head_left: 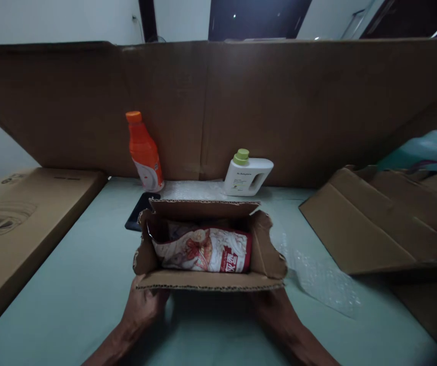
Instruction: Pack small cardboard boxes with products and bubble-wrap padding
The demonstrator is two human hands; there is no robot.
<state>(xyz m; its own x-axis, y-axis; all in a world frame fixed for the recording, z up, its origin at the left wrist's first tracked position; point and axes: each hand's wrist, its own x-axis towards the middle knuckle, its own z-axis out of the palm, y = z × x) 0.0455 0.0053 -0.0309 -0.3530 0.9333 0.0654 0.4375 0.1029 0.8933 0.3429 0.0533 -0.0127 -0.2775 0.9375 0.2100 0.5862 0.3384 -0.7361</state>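
Between my two hands is an open cardboard box (206, 280), its flaps up and its mouth facing me. A printed food-style package (206, 250) in white and red lies inside and fills much of it. My left hand (147, 302) grips the box at its lower left corner. At the lower right, my right hand (271, 305) holds it the same way. Most fingers of both hands are hidden beneath the box. A dark flat phone-like object (136, 217) lies just behind the box's left side.
An orange bottle (144, 152) and a white jug with a green cap (249, 177) stand at the back against a cardboard wall (279, 101). Bubble wrap (325, 282) lies on the right. A large flat carton (31, 218) borders the left, and folded cardboard (378, 223) the right.
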